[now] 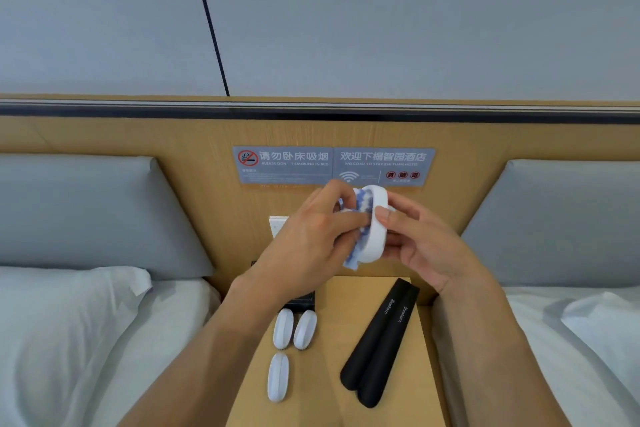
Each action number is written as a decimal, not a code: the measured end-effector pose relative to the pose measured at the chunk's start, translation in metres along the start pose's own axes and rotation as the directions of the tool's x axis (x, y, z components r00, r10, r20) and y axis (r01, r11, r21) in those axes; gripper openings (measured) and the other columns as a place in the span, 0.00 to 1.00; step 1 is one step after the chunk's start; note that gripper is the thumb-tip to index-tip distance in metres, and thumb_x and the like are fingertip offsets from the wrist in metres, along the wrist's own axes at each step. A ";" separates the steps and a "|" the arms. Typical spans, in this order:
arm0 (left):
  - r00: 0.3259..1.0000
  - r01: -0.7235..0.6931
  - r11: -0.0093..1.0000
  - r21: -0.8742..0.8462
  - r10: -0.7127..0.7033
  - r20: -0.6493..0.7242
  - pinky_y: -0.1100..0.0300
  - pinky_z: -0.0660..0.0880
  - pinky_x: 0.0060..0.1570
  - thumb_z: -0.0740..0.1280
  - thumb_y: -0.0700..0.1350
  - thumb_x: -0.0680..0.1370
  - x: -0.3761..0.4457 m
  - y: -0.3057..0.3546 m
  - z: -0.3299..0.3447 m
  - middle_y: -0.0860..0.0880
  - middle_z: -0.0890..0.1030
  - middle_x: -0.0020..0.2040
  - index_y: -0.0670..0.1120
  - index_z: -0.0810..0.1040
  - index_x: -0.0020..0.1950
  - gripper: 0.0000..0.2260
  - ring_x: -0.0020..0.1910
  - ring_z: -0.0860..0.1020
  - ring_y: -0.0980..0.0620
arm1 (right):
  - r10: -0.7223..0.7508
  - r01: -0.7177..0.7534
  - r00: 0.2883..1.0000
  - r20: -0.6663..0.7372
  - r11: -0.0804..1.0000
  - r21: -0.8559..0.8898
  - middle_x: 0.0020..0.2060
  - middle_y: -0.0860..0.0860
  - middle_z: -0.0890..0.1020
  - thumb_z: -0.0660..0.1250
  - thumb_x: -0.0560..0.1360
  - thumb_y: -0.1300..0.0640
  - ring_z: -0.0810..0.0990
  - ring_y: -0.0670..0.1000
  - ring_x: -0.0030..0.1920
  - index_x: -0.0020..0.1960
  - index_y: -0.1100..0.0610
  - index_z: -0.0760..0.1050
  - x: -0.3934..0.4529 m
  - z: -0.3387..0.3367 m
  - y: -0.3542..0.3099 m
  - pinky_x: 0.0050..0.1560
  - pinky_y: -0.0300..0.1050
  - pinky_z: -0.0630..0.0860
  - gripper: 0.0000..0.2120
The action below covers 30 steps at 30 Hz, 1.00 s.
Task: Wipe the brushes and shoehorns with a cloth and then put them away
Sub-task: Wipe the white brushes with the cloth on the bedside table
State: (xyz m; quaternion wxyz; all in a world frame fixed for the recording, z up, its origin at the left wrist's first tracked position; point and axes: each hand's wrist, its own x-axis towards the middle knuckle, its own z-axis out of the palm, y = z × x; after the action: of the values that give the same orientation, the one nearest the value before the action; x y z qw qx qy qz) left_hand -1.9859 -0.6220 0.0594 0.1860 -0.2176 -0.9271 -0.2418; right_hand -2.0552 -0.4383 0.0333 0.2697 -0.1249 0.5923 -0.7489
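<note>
Above the nightstand [322, 291] my right hand [420, 246] grips a brush [375, 222]; my left hand [308, 246] pinches the cloth [353, 256] against it.

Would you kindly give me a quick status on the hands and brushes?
Right hand holds a white brush; left hand presses the cloth against it. Three brushes and two shoehorns on the nightstand. Nothing in the way.
</note>
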 end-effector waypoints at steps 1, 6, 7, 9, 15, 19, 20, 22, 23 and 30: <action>0.999 -0.006 1.000 -0.027 0.007 0.045 0.65 0.66 0.45 0.66 0.36 0.79 -0.002 -0.001 0.000 0.43 0.73 0.54 0.42 0.83 0.54 0.08 0.46 0.72 0.51 | 0.004 -0.004 1.000 -0.022 1.000 0.014 0.56 0.59 0.85 0.76 0.70 0.52 0.85 0.58 0.52 0.65 0.52 0.79 -0.001 -0.002 0.001 0.49 0.54 0.83 0.24; 0.970 0.224 0.962 -0.159 -0.204 0.135 0.74 0.66 0.44 0.73 0.40 0.75 -0.012 -0.002 0.009 0.54 0.72 0.54 0.51 0.83 0.60 0.15 0.48 0.73 0.58 | 0.043 -0.043 0.997 -0.063 0.999 0.007 0.54 0.59 0.86 0.79 0.64 0.51 0.86 0.57 0.49 0.67 0.53 0.77 -0.003 -0.006 0.000 0.46 0.52 0.83 0.32; 0.961 0.271 0.948 -0.168 -0.255 0.109 0.75 0.66 0.43 0.74 0.41 0.73 -0.013 -0.001 0.012 0.54 0.72 0.52 0.52 0.83 0.59 0.15 0.46 0.73 0.60 | 0.054 -0.053 0.996 -0.072 0.998 0.016 0.54 0.59 0.86 0.79 0.64 0.51 0.86 0.57 0.49 0.67 0.54 0.77 -0.002 -0.005 0.000 0.45 0.51 0.83 0.32; 0.940 0.337 0.919 -0.205 -0.339 0.027 0.76 0.66 0.42 0.77 0.43 0.70 -0.014 0.005 0.020 0.54 0.73 0.49 0.51 0.84 0.57 0.17 0.44 0.73 0.63 | 0.076 -0.071 0.991 -0.110 0.996 0.045 0.52 0.59 0.86 0.78 0.64 0.51 0.86 0.57 0.47 0.67 0.54 0.77 0.000 -0.001 0.001 0.43 0.50 0.83 0.32; 0.812 0.468 0.835 -0.288 -0.535 -0.231 0.78 0.69 0.44 0.79 0.46 0.69 -0.019 0.020 0.041 0.54 0.72 0.47 0.49 0.81 0.57 0.18 0.48 0.73 0.68 | 0.101 -0.068 0.973 -0.209 0.985 0.158 0.50 0.59 0.86 0.79 0.60 0.50 0.86 0.56 0.45 0.66 0.54 0.77 0.007 0.018 0.010 0.41 0.47 0.82 0.35; 0.782 0.451 0.845 -0.287 -0.530 -0.330 0.78 0.68 0.43 0.79 0.44 0.69 -0.018 0.020 0.042 0.53 0.72 0.47 0.46 0.81 0.54 0.15 0.48 0.73 0.69 | 0.096 -0.029 0.965 -0.244 0.964 0.266 0.48 0.58 0.87 0.77 0.64 0.51 0.87 0.54 0.43 0.66 0.57 0.77 0.009 0.030 0.013 0.37 0.45 0.82 0.32; 0.784 0.433 0.853 -0.293 -0.516 -0.344 0.78 0.68 0.43 0.78 0.43 0.70 -0.018 0.019 0.041 0.53 0.72 0.47 0.46 0.81 0.54 0.15 0.47 0.73 0.69 | 0.099 -0.026 0.965 -0.244 0.958 0.285 0.48 0.57 0.87 0.76 0.65 0.51 0.87 0.54 0.43 0.66 0.57 0.76 0.009 0.032 0.014 0.37 0.45 0.82 0.31; 0.807 0.408 0.854 -0.322 -0.503 -0.310 0.77 0.68 0.43 0.78 0.43 0.70 -0.017 0.016 0.038 0.53 0.72 0.46 0.46 0.82 0.54 0.14 0.46 0.74 0.68 | 0.103 -0.035 0.968 -0.230 0.958 0.285 0.48 0.58 0.87 0.76 0.65 0.51 0.87 0.54 0.43 0.66 0.56 0.76 0.008 0.033 0.014 0.38 0.45 0.82 0.31; 0.833 0.405 0.854 -0.327 -0.492 -0.254 0.77 0.68 0.43 0.78 0.43 0.70 -0.017 0.012 0.034 0.53 0.72 0.46 0.46 0.82 0.53 0.14 0.45 0.74 0.67 | 0.108 -0.048 0.970 -0.219 0.964 0.261 0.49 0.58 0.87 0.77 0.64 0.51 0.87 0.54 0.43 0.65 0.56 0.76 0.007 0.032 0.013 0.38 0.46 0.82 0.31; 0.935 0.261 0.952 -0.159 -0.208 0.288 0.65 0.69 0.41 0.79 0.50 0.68 -0.010 -0.030 -0.017 0.55 0.73 0.44 0.53 0.83 0.48 0.10 0.41 0.74 0.57 | 0.193 -0.192 0.975 -0.108 0.981 0.015 0.54 0.60 0.85 0.80 0.63 0.48 0.86 0.63 0.52 0.61 0.55 0.75 -0.006 0.011 0.006 0.51 0.61 0.83 0.30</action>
State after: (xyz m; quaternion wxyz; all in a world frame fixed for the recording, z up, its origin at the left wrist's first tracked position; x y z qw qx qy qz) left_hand -1.9884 -0.6579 0.0579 0.0064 -0.1527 -0.9350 -0.3200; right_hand -2.0434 -0.4452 0.0313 0.3085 -0.0252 0.6136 -0.7264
